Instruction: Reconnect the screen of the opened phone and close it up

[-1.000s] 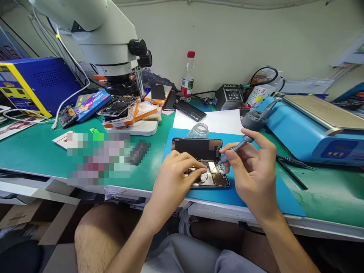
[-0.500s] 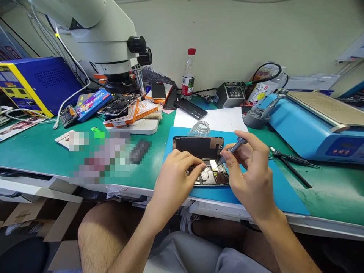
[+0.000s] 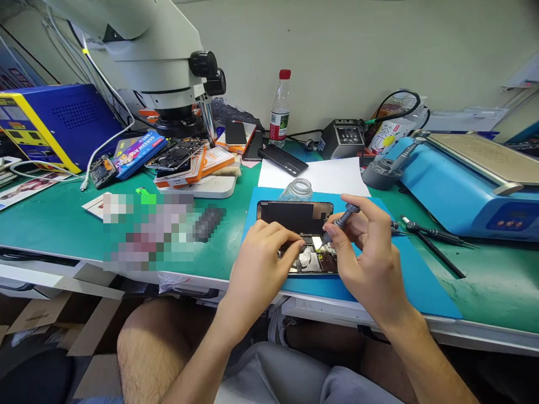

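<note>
An opened smartphone (image 3: pixel 309 265) lies on the blue mat (image 3: pixel 415 280), its inner parts bare. Its screen panel (image 3: pixel 290 216) stands tilted up along the far side. My right hand (image 3: pixel 368 247) grips a small grey screwdriver (image 3: pixel 347 216), index finger over the top end, thumb lower on the shaft. The tool leans, its tip down among the phone's parts right of centre. My left hand (image 3: pixel 263 255) rests over the phone's left part, thumb and index finger pinched together near the middle. Whatever lies between those fingertips is too small or hidden to make out.
Behind the phone stands a glass jar (image 3: pixel 297 189), with a black phone (image 3: pixel 283 160) and a bottle (image 3: pixel 279 112) farther back. A microscope (image 3: pixel 168 73) overhangs stacked boxes at left. Tweezers (image 3: pixel 442 233) and a blue heating plate machine (image 3: pixel 471 185) are at right.
My right hand and the screwdriver have shifted slightly left, the tip moving a little left over the phone's parts. My left hand keeps its place and pinch.
</note>
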The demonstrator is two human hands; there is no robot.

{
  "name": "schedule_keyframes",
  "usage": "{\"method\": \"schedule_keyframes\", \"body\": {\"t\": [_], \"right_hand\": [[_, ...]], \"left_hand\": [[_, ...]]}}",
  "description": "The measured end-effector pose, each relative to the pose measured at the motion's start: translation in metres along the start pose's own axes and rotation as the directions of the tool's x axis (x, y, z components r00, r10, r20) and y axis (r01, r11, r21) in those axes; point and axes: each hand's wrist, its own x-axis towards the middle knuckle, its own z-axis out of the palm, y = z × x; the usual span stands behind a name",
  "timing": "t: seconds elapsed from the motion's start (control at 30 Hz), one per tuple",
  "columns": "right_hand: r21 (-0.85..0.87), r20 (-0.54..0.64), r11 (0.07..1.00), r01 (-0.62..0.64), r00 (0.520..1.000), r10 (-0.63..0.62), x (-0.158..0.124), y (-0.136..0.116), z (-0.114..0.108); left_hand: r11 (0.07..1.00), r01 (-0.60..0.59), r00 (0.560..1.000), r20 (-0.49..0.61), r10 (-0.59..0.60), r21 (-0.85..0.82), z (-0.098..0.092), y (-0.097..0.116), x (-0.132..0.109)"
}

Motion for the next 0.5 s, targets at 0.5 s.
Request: {"method": "schedule_keyframes", "body": {"t": [0.5], "right_hand": [[-0.129, 0.002, 0.988, 0.091, 0.996, -0.091, 0.0025, -0.0035, -0.0026]], "left_hand": [[1.0, -0.022, 0.999, -0.024, 0.022, 0.006, 0.0004, -0.0007, -0.0008]]}}
